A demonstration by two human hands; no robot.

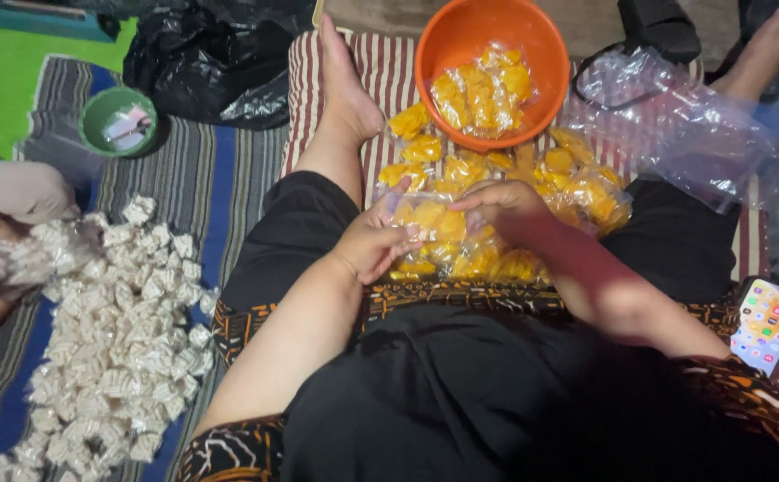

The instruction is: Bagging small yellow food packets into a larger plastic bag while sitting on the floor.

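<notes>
My left hand (373, 239) and my right hand (503, 207) both grip a clear plastic bag of yellow chips (438, 226) over my lap. Around it, between my legs, lie several more small packets of yellow chips (577, 183). Just beyond them stands an orange bowl (443, 36) that holds more yellow chip packets (486, 87). I sit on the floor with both legs stretched out.
A heap of white wrapped packets (117, 330) lies on the striped mat at left, where another person's hand (1, 230) reaches. A small green bowl (95, 112), black plastic bag (215, 62), empty clear bags (675, 116) and a phone (769, 323) lie around.
</notes>
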